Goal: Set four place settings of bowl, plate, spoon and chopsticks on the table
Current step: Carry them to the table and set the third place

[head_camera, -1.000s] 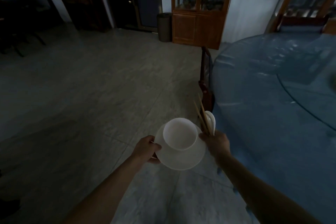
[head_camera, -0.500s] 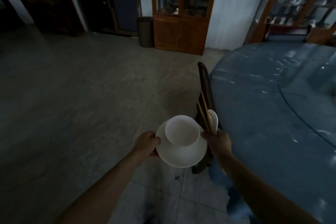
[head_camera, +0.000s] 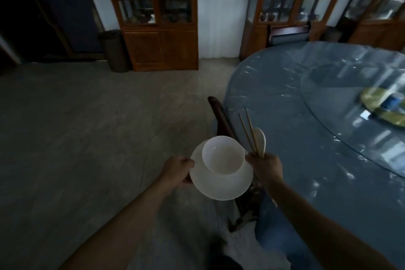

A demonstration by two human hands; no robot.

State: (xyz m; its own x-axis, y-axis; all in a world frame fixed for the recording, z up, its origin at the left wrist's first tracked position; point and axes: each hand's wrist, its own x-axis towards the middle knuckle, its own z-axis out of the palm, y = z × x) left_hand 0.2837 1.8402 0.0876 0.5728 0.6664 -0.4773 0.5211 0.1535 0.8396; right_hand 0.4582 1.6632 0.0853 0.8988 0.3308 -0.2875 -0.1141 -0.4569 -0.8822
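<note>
My left hand [head_camera: 178,170] grips the left rim of a white plate [head_camera: 221,186], and a white bowl [head_camera: 223,155] stands on that plate. My right hand [head_camera: 266,169] holds a pair of wooden chopsticks [head_camera: 247,131] and a white spoon [head_camera: 260,142], both pointing up and away. Plate and bowl hang over the floor, just left of the round table [head_camera: 306,138] with its blue-grey glossy cover.
A dark wooden chair [head_camera: 221,116] stands against the table's left edge, right under the plate. A raised round turntable [head_camera: 350,103] sits mid-table with a yellow-green thing [head_camera: 381,105] on it. Wooden glass cabinets [head_camera: 157,15] and a bin [head_camera: 114,50] line the far wall.
The view has swung right and I have come nearer the table; the turntable and a second cabinet have come into sight. Both hands keep the same hold on the dishes.
</note>
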